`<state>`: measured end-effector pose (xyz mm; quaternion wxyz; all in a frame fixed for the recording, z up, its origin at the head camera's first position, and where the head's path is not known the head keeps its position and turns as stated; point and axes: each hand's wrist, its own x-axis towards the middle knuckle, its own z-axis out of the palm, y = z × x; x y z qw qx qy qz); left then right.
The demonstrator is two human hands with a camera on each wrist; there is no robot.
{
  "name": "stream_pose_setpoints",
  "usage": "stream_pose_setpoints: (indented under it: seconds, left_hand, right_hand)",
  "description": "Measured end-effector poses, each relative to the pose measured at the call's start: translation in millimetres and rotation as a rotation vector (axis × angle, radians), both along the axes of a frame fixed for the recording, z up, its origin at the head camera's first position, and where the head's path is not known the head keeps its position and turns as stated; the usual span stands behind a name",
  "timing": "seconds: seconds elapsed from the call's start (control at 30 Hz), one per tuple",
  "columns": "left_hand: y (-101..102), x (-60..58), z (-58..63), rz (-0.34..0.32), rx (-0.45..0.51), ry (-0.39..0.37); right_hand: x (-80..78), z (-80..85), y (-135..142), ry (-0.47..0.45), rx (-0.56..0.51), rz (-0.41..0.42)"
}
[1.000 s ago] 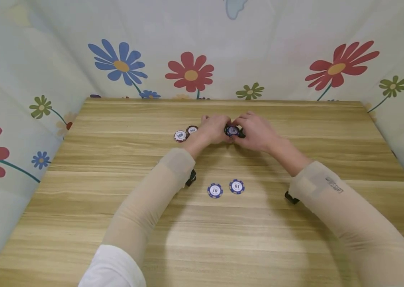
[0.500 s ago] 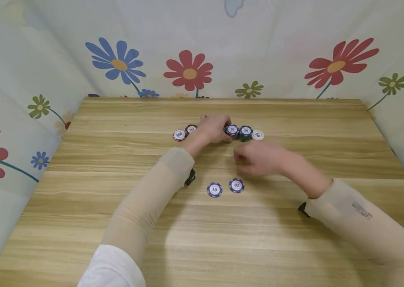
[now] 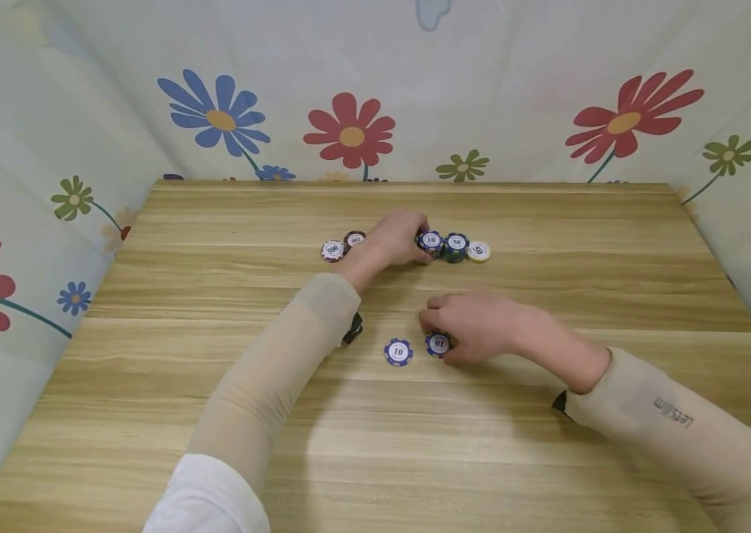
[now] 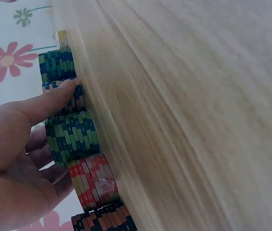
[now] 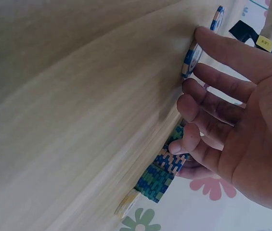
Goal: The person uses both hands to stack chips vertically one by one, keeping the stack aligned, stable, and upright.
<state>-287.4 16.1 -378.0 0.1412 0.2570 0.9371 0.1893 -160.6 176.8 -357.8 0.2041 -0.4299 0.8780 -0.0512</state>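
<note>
Far across the table, my left hand (image 3: 398, 237) grips a stack of blue poker chips (image 3: 431, 240) marked 10. In the left wrist view the thumb lies on the front of that blue chip stack (image 4: 81, 99), fingers behind the row. Nearer to me, my right hand (image 3: 482, 326) pinches the rim of a single blue poker chip (image 3: 438, 343) on the table, thumb and index finger at opposite edges. The right wrist view shows this chip (image 5: 190, 58) flat on the wood. A second blue chip (image 3: 398, 352) lies just left of it.
Right of the blue stack stand green chips (image 3: 456, 243) marked 50 and a low yellow-edged stack (image 3: 479, 252). Left are white-topped 500 chips (image 3: 332, 251) and dark 100 chips (image 3: 354, 239). Green (image 4: 72, 137) and red stacks (image 4: 92, 183) show in the left wrist view.
My right hand has left the blue stack, moved back toward me and taken hold of the right-hand loose chip. The left hand has stayed at the stack.
</note>
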Motion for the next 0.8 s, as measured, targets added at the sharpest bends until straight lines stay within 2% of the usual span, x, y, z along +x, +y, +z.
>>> stream_pose_setpoints:
  seconds: [0.27,0.6,0.8]
  left_hand:
    - [-0.2,0.8,0.4,-0.014,0.009,0.003]
    - [-0.3,-0.2,0.1,-0.011,-0.004,0.010]
    - [-0.2,0.1,0.3,-0.011,0.001,0.010]
  right_hand:
    - [1.9,-3.9,-1.3,0.006,0.004,0.002]
    - [3.9,-8.2,-2.4,0.064,-0.017,0.036]
    - [-2.0,-7.8,2.6,0.066,-0.052,-0.009]
